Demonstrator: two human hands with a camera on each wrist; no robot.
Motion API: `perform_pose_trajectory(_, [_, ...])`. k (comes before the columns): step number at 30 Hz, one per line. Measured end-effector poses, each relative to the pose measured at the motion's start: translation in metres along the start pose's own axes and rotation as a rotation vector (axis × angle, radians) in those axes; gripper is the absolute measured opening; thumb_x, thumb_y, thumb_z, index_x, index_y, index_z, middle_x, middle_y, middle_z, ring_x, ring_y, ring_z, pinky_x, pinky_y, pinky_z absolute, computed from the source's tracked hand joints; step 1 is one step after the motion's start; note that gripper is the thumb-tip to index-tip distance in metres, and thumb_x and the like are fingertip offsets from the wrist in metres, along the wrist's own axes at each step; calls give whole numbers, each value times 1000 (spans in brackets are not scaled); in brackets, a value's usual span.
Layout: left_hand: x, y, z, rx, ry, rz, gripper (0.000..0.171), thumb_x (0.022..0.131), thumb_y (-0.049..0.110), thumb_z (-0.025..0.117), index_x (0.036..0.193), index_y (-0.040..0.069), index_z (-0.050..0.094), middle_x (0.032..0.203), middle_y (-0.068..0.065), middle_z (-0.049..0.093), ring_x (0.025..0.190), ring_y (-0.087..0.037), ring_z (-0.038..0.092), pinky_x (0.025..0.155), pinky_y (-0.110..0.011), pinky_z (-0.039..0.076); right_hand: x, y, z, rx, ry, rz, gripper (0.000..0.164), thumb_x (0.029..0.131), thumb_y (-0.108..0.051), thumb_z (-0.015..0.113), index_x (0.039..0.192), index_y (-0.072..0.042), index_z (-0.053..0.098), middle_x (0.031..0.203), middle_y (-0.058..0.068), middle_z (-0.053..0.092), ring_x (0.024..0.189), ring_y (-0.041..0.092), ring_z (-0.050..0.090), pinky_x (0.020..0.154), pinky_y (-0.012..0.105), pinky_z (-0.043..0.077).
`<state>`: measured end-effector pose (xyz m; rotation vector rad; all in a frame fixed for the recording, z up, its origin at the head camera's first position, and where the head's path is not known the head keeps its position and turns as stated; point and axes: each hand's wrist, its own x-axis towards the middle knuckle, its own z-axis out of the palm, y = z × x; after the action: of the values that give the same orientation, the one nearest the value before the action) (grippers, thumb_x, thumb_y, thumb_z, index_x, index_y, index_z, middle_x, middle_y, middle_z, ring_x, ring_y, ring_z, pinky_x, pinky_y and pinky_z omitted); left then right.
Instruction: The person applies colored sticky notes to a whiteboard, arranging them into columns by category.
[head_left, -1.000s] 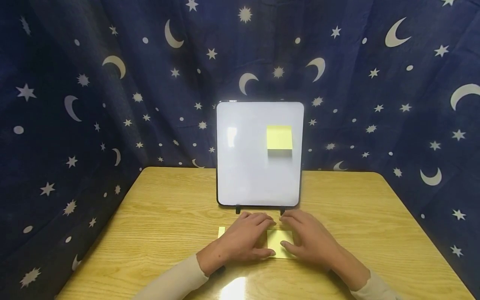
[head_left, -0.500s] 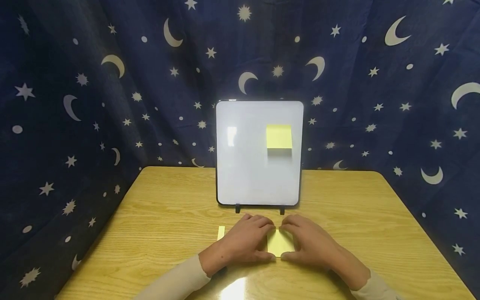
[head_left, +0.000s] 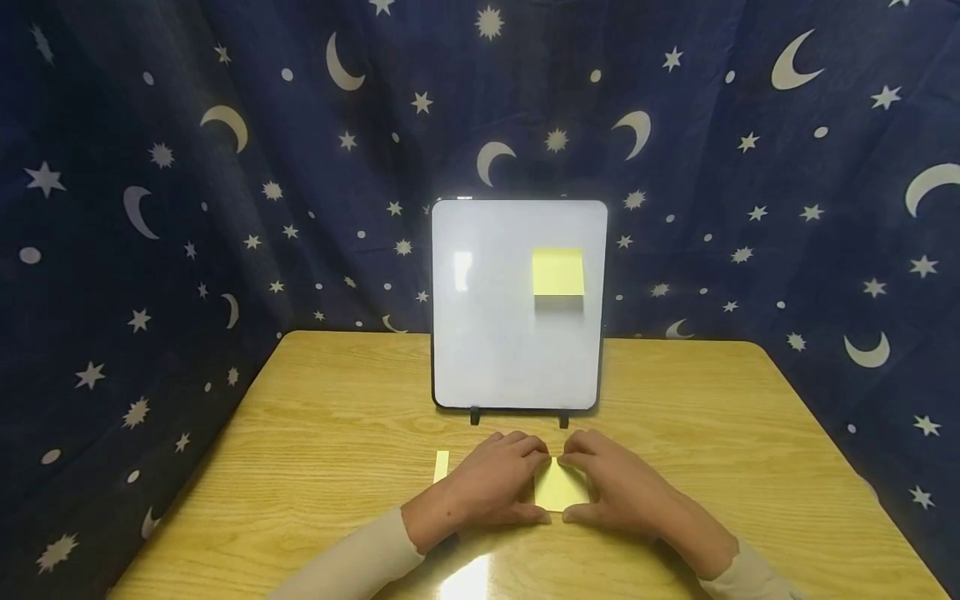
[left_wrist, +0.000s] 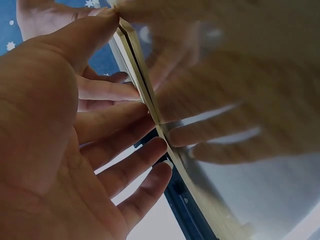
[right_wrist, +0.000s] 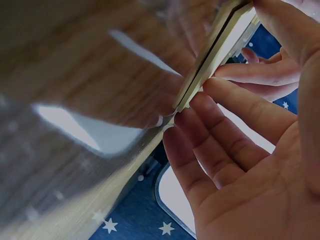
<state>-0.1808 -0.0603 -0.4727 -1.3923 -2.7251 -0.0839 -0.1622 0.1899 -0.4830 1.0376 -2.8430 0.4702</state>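
A yellow sticky note pad [head_left: 557, 492] lies low over the table between the two hands in the head view. My left hand [head_left: 501, 482] holds its left side, thumb at the near edge and index finger at the far edge. Mirroring that grip, my right hand [head_left: 624, 490] has its thumb and index finger on the same two edges at the right. Both wrist views show the pad edge-on as a thin pale strip [right_wrist: 227, 47], the other fingers fanned out close to the tabletop. Part of the pad is hidden under the hands.
Behind the hands a whiteboard [head_left: 487, 350] stands upright on small black feet, with a yellow sticky note [head_left: 558, 272] at its upper right. A narrow yellow strip [head_left: 441, 465] shows beside the left hand. Star-patterned curtains surround the wooden table [head_left: 337, 417].
The right thumb has slid off the pad's top to its near edge. Both index fingers have drawn in to the far edge, and the hands now sit slightly closer together.
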Motion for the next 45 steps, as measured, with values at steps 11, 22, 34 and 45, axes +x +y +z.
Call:
perform_pose_trajectory(11, [0, -2, -1, -15, 8, 20, 65, 94, 66, 70, 136, 16, 67, 138, 7, 63, 126, -13, 58, 105, -33, 50, 0, 0, -1, 23, -12, 1, 65, 80, -49, 91, 126, -6, 75, 120, -8, 56, 110, 8, 53, 95, 35, 54])
perform_pose_trajectory(22, [0, -4, -2, -69, -1, 33, 57, 97, 61, 69, 138, 21, 70, 140, 5, 64, 127, -13, 59, 106, -34, 50, 0, 3, 1, 42, 24, -31, 56, 81, -46, 90, 121, -8, 77, 119, -10, 54, 107, 7, 52, 91, 33, 54])
perform_pose_trajectory(34, [1, -5, 0, -79, 46, 57, 33, 103, 42, 67, 129, 25, 76, 136, 5, 68, 126, -14, 62, 106, -36, 51, 0, 5, 0, 18, 46, -77, 42, 94, -36, 80, 121, -5, 77, 119, -5, 58, 109, 9, 56, 95, 37, 55])
perform_pose_trajectory(45, [1, -4, -3, -37, 88, 107, 23, 107, 29, 63, 121, 30, 82, 134, 3, 72, 124, -14, 67, 95, -38, 58, 1, -9, -4, -72, 120, -135, 23, 91, -29, 82, 107, -13, 81, 113, 0, 69, 106, 17, 65, 91, 41, 58])
